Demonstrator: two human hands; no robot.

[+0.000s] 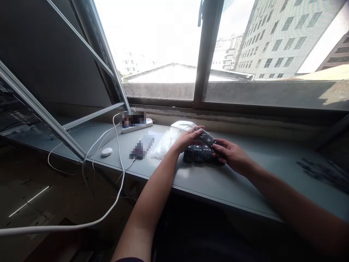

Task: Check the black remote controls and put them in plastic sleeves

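Note:
Between my two hands is a black remote control (207, 139), held slanted above the table. Its upper part looks glossy, as if covered by clear plastic film. My left hand (188, 139) pinches the far end, and the fingers of my right hand (230, 154) close round the near end. Below them, several black remote controls (198, 154) lie side by side on the grey table (191, 178); my right hand partly hides the row. A pile of clear plastic sleeves (167, 142) lies just left of the row, partly behind my left hand.
At the left are a white power strip (137, 126), a small round white case (106, 152) and a loose white cable (120, 193) hanging over the edge. A metal frame (68, 138) rises there. Several dark thin items (321, 174) lie at the right. A window stands behind.

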